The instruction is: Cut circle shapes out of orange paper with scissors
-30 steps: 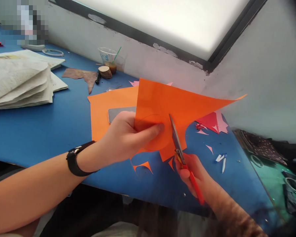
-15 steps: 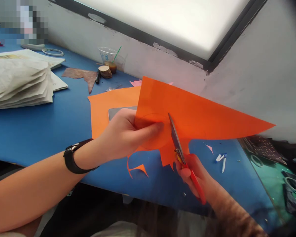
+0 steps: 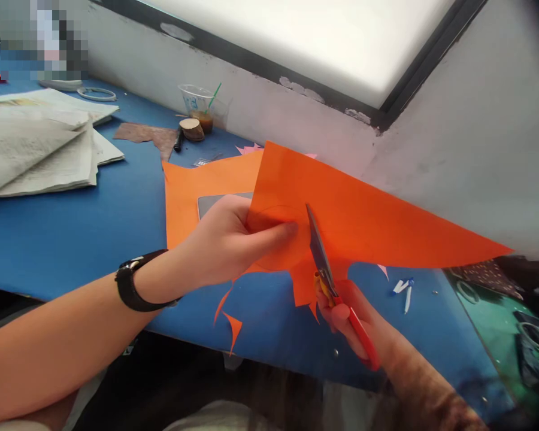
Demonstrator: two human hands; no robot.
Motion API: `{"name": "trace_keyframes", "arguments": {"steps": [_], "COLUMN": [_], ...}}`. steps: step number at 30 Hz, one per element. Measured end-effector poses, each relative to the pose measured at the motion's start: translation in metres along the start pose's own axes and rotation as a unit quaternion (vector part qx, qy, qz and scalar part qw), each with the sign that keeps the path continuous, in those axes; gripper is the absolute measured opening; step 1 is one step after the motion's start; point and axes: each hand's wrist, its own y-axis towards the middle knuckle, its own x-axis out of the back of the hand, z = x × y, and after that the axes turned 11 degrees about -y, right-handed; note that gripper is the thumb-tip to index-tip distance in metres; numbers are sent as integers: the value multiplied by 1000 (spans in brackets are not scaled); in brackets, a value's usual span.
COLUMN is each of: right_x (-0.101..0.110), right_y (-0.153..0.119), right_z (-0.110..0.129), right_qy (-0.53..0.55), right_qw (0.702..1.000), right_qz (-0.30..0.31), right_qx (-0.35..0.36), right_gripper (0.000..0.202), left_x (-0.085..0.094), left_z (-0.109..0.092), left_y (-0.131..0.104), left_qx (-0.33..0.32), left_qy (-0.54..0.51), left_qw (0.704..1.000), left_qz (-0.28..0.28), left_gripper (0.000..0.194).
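My left hand (image 3: 233, 239) pinches a large orange paper sheet (image 3: 341, 203) by its left part, thumb on the near face beside a faint drawn circle. The sheet tapers to a point at the right. In my right hand (image 3: 348, 311) are red-handled scissors (image 3: 321, 257), their blades against the paper to the right of the circle. Narrow orange strips hang below the sheet, one ending in a small triangular piece (image 3: 234, 329). Behind my left hand another orange sheet (image 3: 179, 203) lies on the table, with a grey flat device (image 3: 206, 205) partly hidden on it.
On the blue table (image 3: 72, 239) stand a plastic cup (image 3: 197, 105) with a green straw and a wood slice (image 3: 191, 129). Stacked papers (image 3: 40, 149) lie at the left, brown scrap (image 3: 148, 136) beyond them. Blue-and-white pieces (image 3: 404, 290) lie at right, near a green surface (image 3: 480, 323).
The sheet's right tip has swung slightly down and right. The hanging orange scraps have shifted left and down. The top papers of the left stack have moved. Both hands stay nearly in place.
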Motion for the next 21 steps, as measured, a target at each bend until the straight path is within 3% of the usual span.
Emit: {"name": "trace_keyframes", "arguments": {"steps": [5,9,15,21], "right_x": [4,1,3,2], "right_y": [2,1,5,6], "right_z": [-4,-8,-13,-25], "right_qy": [67,42,1,74], "right_qw": [997,998,1000,997], "right_qz": [31,3,-8,33], "right_qx": [-27,-48,10,4], "right_gripper": [92,94,92,86], "left_x": [-1,2,2,-2], "left_z": [-1,0,-2,-9], "left_y": [2,1,0,0], "left_qx": [23,33,45,50], "left_qy": [-9,-3,26,26], "left_qw": [1000,999,999,998], "left_qz": [9,9,6,-8], "left_gripper": [37,33,38,31]}}
